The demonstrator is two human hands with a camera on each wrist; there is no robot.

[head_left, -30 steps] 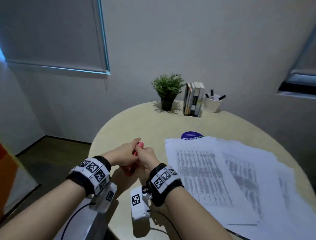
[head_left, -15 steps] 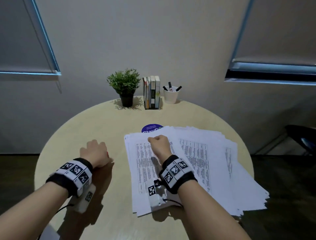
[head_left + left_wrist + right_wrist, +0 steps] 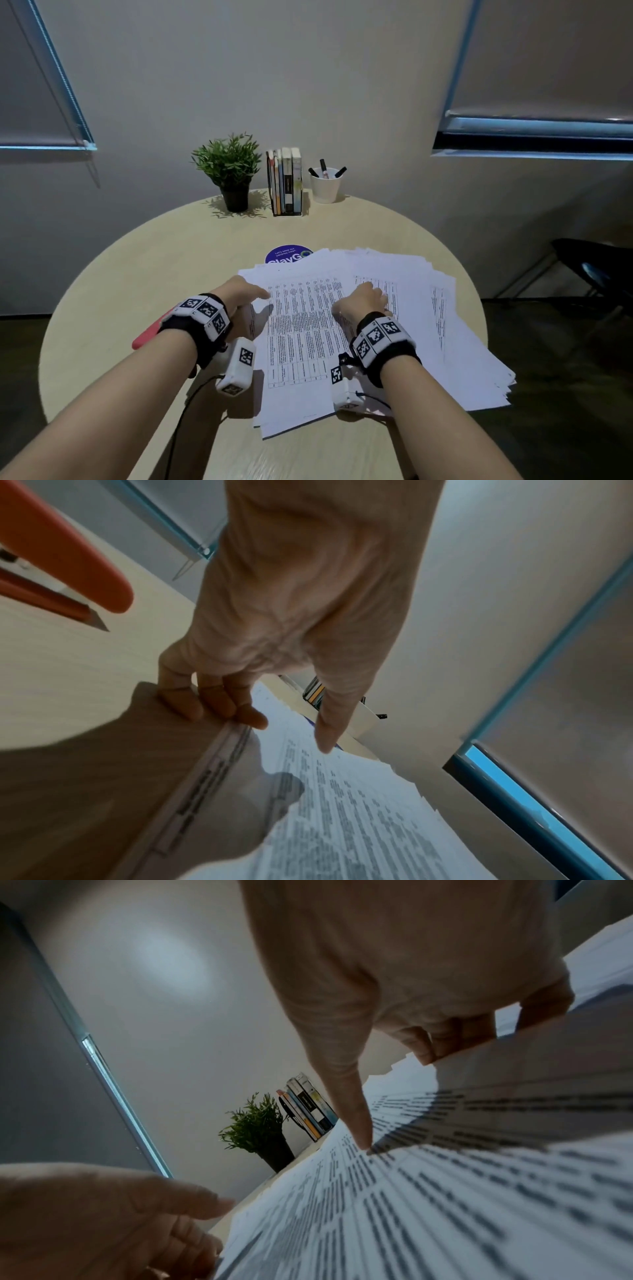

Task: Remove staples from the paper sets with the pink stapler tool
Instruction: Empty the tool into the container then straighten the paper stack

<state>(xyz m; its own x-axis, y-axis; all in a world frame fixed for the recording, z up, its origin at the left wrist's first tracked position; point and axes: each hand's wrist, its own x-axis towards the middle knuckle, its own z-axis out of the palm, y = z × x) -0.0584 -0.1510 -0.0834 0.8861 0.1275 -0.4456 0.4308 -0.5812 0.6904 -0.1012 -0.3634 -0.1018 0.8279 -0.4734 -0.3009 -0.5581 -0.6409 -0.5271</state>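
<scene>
A spread stack of printed paper sets (image 3: 455, 342) covers the right half of the round table (image 3: 154, 267). My left hand (image 3: 251, 299) is at the left edge of the top paper set (image 3: 301, 342); its fingers (image 3: 212, 704) curl round that edge, and the thumb (image 3: 329, 723) hovers over the page. My right hand (image 3: 368, 299) is on the same set: the thumb (image 3: 352, 1104) presses the page, while the fingers (image 3: 445, 1039) curl behind its lifted right edge. The pink stapler tool (image 3: 147, 337) lies on the table, partly hidden behind my left wrist, held by neither hand.
At the table's far edge stand a potted plant (image 3: 229, 171), a row of books (image 3: 286, 181) and a white cup of markers (image 3: 325, 186). A round blue sticker (image 3: 284, 255) shows beyond the papers. A dark chair (image 3: 589, 267) stands to the right of the table.
A second ago both hands held the pink tool together at the left. It now lies on the table; the right hand went to the papers first, then the left reached their left edge.
</scene>
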